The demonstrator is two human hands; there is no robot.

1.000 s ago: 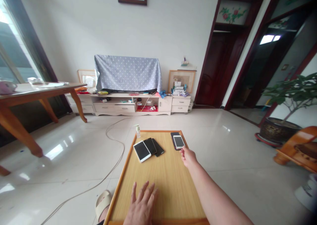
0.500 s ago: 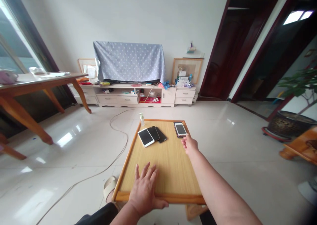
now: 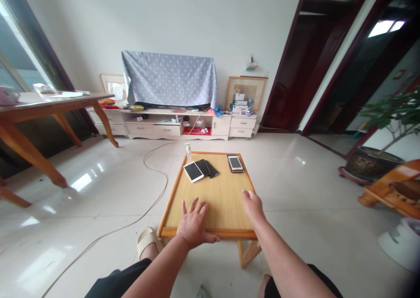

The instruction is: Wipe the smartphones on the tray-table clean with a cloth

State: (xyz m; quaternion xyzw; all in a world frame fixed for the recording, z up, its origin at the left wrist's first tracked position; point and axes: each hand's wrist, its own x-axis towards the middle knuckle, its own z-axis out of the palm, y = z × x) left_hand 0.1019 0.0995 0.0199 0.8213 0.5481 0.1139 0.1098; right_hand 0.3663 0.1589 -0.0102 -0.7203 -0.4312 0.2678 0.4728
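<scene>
My left hand (image 3: 194, 221) lies palm down with fingers spread on the near edge of a small wooden table (image 3: 223, 201), its thumb along the front rim. My right hand (image 3: 252, 204) is closed, over the table's right rim; the inside of its curled fingers is hidden. Beyond it, a white phone (image 3: 235, 163) rests on top of one or more darker phones (image 3: 238, 171) at the far right corner. To the left, a white-framed phone (image 3: 193, 172) partly overlaps a black phone (image 3: 202, 166), with another dark phone (image 3: 212, 170) beside them.
A clear pump bottle (image 3: 188, 151) stands at the table's far left corner. A cable (image 3: 154, 201) runs across the tiled floor on the left. Farther back is a white cabinet (image 3: 154, 131) below a blue dotted cloth (image 3: 170, 79). A potted plant (image 3: 370, 162) stands at the right.
My right hand has drawn back from the phones at the far right toward me, still closed. The left hand stays spread on the table. The view has shifted slightly.
</scene>
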